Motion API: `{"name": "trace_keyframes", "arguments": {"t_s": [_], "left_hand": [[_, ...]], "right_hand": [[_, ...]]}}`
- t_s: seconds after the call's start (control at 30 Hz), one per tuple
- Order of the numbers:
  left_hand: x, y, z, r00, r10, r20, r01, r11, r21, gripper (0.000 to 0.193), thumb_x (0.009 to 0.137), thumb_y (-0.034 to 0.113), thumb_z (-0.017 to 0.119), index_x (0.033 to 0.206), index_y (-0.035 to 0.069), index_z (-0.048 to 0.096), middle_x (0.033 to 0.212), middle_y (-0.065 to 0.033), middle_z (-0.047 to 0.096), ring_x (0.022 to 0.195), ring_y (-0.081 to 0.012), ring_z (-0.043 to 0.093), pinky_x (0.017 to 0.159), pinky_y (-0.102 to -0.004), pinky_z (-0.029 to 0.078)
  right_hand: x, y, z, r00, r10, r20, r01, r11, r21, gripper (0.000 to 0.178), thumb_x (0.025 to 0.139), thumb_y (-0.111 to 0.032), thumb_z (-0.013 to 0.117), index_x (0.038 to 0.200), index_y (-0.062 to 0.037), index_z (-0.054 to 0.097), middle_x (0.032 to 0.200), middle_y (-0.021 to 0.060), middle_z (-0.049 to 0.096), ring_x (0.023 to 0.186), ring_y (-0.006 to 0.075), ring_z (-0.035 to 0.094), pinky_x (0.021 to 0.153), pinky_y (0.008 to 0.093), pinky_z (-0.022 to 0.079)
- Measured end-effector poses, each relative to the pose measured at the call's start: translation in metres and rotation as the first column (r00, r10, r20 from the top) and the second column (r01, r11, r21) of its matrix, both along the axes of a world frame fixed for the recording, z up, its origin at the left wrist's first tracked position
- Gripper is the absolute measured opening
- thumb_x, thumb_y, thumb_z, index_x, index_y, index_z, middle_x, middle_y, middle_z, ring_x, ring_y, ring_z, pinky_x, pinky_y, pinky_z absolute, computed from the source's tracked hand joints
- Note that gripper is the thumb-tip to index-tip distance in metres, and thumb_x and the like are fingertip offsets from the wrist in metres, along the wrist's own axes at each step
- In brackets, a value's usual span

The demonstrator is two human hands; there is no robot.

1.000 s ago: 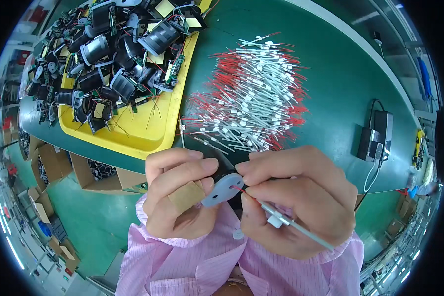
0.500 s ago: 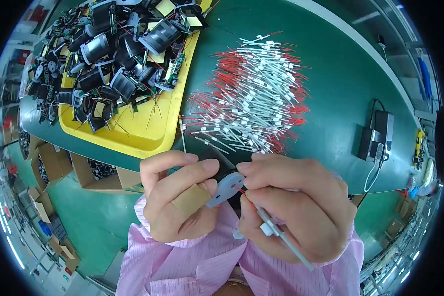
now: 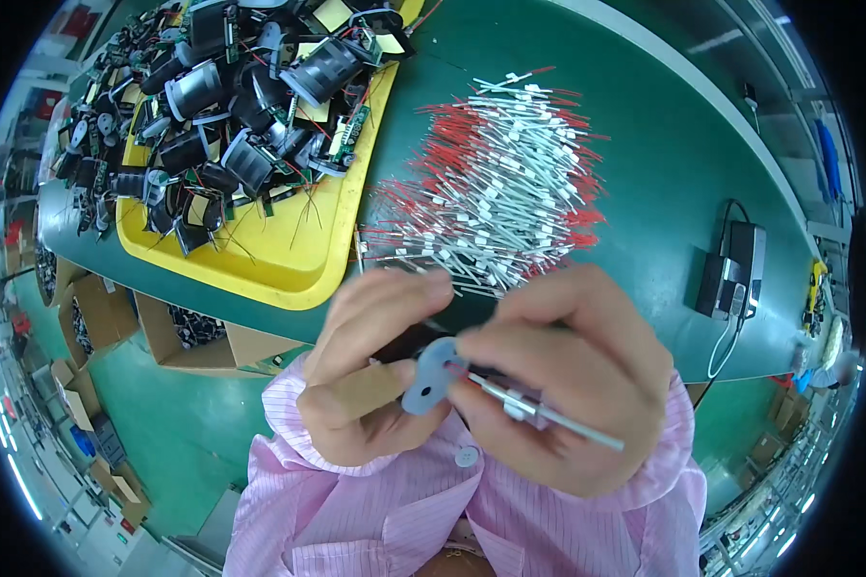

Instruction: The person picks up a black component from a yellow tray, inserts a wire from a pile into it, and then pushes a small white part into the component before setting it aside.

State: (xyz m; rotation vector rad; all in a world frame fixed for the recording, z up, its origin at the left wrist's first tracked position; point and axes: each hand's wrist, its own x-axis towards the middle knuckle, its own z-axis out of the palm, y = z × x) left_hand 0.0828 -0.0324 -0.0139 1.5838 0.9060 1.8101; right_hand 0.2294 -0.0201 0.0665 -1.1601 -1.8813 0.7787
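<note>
In front of my chest, my left hand (image 3: 370,370) is closed around a dark cylindrical part, mostly hidden by the fingers, with a grey oval end cap (image 3: 433,377) facing right. A tan band wraps one of its fingers. My right hand (image 3: 577,385) pinches a thin white-sleeved lead (image 3: 582,430) that slants down to the right under the palm. Its red wire end meets the cap between my fingertips; motion blur hides whether it passes through a hole. Beyond my hands lies a heap of similar white leads with red ends (image 3: 510,183).
A yellow tray (image 3: 298,288) at the far left is piled with black cylindrical parts (image 3: 197,91) carrying circuit boards and wires. A black power adapter (image 3: 741,269) with cable lies on the green table (image 3: 654,192) at right. Cardboard boxes (image 3: 192,346) stand below the left edge.
The grey cap has turned more upright, and the dark part is now more hidden. My right hand has tilted the lead to a flatter slant. Both hands still hold their pieces.
</note>
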Motion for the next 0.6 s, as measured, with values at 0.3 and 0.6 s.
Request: {"name": "trace_keyframes", "arguments": {"t_s": [0.3,0.6], "left_hand": [[-0.032,0.002,0.026,0.899,-0.342,-0.274,0.264,0.922,-0.283,0.042,0.066,0.003,0.078,0.103,0.006,0.059,0.111,-0.0210,0.059,0.090,-0.0314,0.060,0.074,-0.0381,0.046],[-0.042,0.007,0.023,0.823,-0.414,-0.388,0.311,0.901,-0.302,0.048,0.060,-0.005,0.075,0.106,-0.007,0.062,0.104,-0.0162,0.058,0.085,-0.0280,0.062,0.071,-0.0324,0.051]], "right_hand": [[0.013,-0.006,0.003,1.000,0.022,0.022,-0.021,0.997,-0.080,0.023,0.067,-0.001,0.076,0.089,0.0016,0.070,0.071,0.0099,0.060,0.048,0.0139,0.054,0.043,0.0248,0.041],[0.020,-0.002,-0.003,0.964,0.138,0.225,-0.137,0.990,-0.019,0.027,0.061,-0.002,0.077,0.084,0.0023,0.064,0.060,0.0053,0.049,0.044,0.0173,0.050,0.039,0.0299,0.038]]}}
